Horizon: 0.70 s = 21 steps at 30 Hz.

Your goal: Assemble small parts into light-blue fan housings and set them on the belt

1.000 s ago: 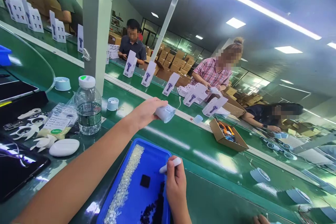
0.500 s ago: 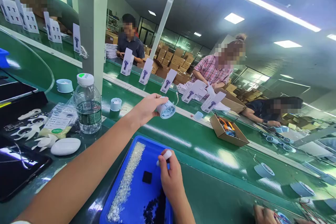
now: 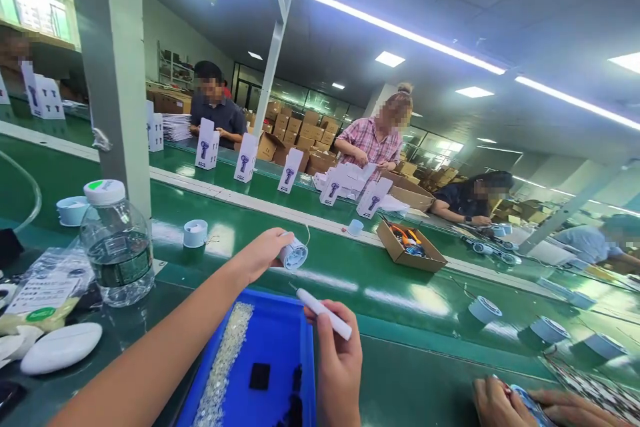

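Observation:
My left hand [image 3: 267, 252] is stretched out over the green belt, its fingers wrapped round a light blue cylindrical housing [image 3: 294, 252]. The housing's open ribbed end faces me, and a thin pale wire rises from its rim. In my right hand [image 3: 340, 347] is a white pen-shaped tool [image 3: 325, 315], gripped between thumb and fingers. Its thin metal tip points up and left, below the housing and apart from it. Under my hands lies a blue tray [image 3: 280, 320] with small clear rings [image 3: 225, 360] along its left side, a black square [image 3: 260, 376] and small black pieces [image 3: 295, 400].
A water bottle [image 3: 117, 247] and a white oval object [image 3: 63, 348] stand left. More blue housings [image 3: 195, 233] sit on the belt [image 3: 350, 267]. A cardboard box [image 3: 410, 250] and white cartons [image 3: 287, 170] are beyond. A co-worker's hands [image 3: 493, 400] work at lower right.
My right hand has turned the white tool from the tray, so its tip now points up toward the housing. The left hand still holds the housing. The whole view has shifted.

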Motion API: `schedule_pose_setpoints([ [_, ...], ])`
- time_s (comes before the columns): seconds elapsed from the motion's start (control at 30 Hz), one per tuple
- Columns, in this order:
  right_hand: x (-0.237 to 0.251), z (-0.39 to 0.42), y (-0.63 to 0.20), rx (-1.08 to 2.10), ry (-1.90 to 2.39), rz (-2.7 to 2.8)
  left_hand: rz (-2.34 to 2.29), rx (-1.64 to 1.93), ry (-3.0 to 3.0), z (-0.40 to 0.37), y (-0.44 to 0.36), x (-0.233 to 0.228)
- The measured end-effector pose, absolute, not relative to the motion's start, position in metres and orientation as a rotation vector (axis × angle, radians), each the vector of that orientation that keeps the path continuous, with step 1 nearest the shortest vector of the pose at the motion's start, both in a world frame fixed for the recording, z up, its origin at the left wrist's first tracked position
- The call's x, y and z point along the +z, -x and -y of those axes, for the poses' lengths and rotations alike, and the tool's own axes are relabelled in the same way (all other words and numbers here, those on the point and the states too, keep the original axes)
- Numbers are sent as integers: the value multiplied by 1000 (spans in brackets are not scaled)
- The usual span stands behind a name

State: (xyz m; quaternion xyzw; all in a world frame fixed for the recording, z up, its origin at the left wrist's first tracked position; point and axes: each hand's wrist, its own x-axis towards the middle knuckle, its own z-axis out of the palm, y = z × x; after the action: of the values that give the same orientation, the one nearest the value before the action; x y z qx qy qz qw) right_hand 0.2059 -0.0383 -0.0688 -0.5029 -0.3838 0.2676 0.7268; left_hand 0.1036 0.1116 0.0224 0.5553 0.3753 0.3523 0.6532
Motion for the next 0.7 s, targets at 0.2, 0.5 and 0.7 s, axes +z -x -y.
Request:
schedule_pose_setpoints([
  [0.2, -60, 36, -208, 606, 1086, 732, -862, 753, -1350, -103, -110, 23],
  [0.5, -62, 35, -211, 602, 1217, 748, -860, 701, -1421, -93, -118, 21],
  [0.7, -57, 38, -207, 670, 1463, 1107, -926, 1105, -1374, -84, -136, 12],
])
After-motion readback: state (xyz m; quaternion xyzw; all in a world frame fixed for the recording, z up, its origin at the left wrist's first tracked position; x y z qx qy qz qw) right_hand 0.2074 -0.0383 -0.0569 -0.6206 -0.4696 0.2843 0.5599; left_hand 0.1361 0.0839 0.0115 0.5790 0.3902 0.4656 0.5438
